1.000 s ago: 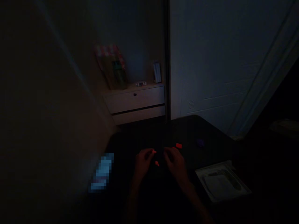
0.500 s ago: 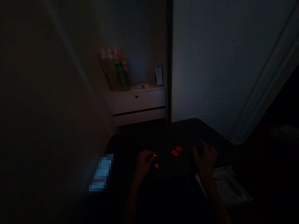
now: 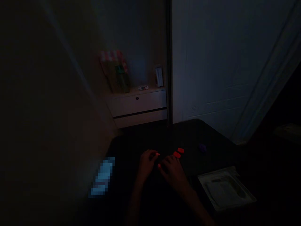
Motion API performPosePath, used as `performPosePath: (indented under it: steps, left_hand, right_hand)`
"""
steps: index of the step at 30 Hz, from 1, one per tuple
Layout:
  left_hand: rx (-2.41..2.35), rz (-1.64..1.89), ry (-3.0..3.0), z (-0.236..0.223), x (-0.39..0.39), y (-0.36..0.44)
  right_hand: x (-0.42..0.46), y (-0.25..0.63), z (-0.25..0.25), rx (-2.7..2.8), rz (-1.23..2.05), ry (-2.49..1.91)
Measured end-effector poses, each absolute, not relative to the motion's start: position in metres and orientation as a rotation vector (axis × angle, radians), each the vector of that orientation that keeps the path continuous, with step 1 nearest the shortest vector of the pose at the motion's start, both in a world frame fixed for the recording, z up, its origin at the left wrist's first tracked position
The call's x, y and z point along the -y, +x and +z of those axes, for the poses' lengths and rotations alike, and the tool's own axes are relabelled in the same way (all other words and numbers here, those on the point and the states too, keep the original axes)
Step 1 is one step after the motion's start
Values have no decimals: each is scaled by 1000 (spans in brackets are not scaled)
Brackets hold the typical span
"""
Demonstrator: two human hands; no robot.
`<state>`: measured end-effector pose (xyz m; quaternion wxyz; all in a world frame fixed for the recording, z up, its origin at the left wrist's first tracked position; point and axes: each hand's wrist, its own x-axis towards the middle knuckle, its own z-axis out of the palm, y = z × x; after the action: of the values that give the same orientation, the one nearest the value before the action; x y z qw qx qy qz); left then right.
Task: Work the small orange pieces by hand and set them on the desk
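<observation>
In a very dark room, my left hand pinches a small glowing pinkish-red piece at its fingertips, over the dark table. My right hand is close beside it, its thumb and fingertips closed on a second small glowing piece, mostly covered by the fingers. Just beyond my right knuckles lie two flat red-orange pieces, a nearer one and a farther one. To the right, a purple lump rests on the table, touched by neither hand. Exact kinds are too dark to make out.
The dark table reaches toward a drawer unit carrying a green-capped bottle and a checked cloth. A pale panel stands behind. A whitish tray-like package is at right, a blurred-out bright rectangle at left.
My right hand has let go of the purple lump and moved left to the small glowing piece that lay near my left hand. The left hand keeps its pinch, nearly still.
</observation>
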<state>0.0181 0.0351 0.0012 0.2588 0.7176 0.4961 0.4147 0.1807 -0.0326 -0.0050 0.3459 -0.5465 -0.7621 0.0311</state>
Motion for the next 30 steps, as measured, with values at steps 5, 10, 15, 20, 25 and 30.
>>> performPosePath:
  steps: [5,10,15,20,25,30]
  left_hand:
    - [-1164,1068,2027,4,-58,43]
    - [-1143,1059,2081,-2,-77,68]
    - [-1067,1027,2142,-4,-79,71]
    - [-1056,1013,2142,-5,-76,68]
    - [-1058,997,2132,-3,-73,69]
    - [-1142,1008,2034,-8,-69,65]
  right_hand:
    - [-4,226,4,1760,6,-1540]
    - [-45,259,10,1714,-16,-1638]
    - [-56,259,1,1792,23,-1722]
    - [-51,257,-1,1793,52,-1747]
    - [-38,285,7,1676,-36,-1759]
    - [-13,329,-3,1381,-236,-2070]
